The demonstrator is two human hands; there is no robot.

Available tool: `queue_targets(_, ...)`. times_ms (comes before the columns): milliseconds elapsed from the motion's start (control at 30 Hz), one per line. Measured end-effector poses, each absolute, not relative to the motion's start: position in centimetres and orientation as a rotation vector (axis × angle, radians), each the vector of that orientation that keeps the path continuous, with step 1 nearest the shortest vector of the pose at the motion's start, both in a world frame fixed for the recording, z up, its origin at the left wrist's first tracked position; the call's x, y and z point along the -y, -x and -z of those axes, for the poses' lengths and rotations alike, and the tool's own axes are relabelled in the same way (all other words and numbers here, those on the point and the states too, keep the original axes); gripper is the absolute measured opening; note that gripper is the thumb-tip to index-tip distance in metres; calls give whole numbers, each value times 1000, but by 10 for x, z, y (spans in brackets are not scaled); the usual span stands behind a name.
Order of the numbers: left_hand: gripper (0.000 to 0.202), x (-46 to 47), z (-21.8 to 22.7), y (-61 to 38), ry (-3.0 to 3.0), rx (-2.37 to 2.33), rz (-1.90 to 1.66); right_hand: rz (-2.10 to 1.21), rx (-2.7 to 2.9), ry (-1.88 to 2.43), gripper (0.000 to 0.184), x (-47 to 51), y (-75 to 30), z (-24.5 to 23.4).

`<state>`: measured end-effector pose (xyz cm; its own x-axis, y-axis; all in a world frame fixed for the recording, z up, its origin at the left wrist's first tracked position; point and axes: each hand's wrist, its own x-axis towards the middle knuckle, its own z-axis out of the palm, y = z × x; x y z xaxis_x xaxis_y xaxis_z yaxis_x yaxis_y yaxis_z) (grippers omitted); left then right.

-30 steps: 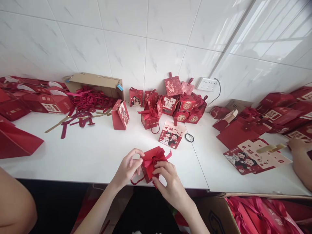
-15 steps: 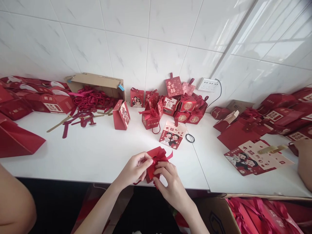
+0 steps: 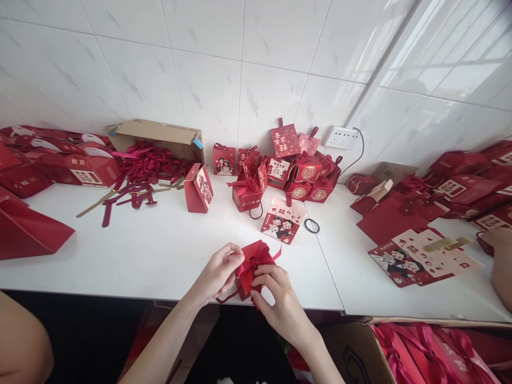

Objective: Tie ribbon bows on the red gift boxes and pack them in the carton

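A small red gift box [image 3: 251, 248] with a satin ribbon bow [image 3: 262, 257] on it sits at the front edge of the white table. My left hand [image 3: 221, 272] is at the bow's left side, thumb and forefinger pinched together on the ribbon. Curled over the front right of the box, my right hand [image 3: 276, 290] grips the ribbon below the knot; its fingertips partly cover what they hold. A red cord handle [image 3: 226, 298] sticks out at the box's lower left. Beyond my hands lies a flat printed card box [image 3: 283, 221], with a black ring [image 3: 312, 226] beside it.
A finished bowed box [image 3: 247, 198] and a tall red box [image 3: 199, 189] stand further back. Loose ribbons [image 3: 154, 165] spill from a cardboard box [image 3: 160, 130]. Red boxes [image 3: 460, 181] pile up right, near another person's hand [image 3: 502, 261]. An open carton [image 3: 356, 346] stands below the table edge.
My left hand has moved slightly left, away from the bow's knot, uncovering more of the knot. My right hand stays nearly in place on the box.
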<state>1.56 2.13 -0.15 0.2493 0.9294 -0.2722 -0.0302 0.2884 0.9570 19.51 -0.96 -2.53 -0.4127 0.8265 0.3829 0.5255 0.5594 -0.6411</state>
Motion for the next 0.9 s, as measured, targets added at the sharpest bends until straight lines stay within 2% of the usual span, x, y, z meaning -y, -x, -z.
queue_targets(233,28,-22,7,-8,-1309,-1295,-883,-507,2105,1043,11,8,-196,26)
queue_targets(567,22,-15,6,-11,-1477,-1455,-973,-433,2145,756,9,4,-211,24)
queue_targets(700,34,-11,4,-8,-1412,-1552,-1076,-408,2059,628,5,5,-217,18)
queue_targets(767,29,-11,5,-7,-1405,-1634,-1070,-366,1900,722,17,-2,-221,13)
queue_targets(900,35,-13,9,-11,-1502,-1705,-947,-347,1756,1369,38,-36,-218,-2)
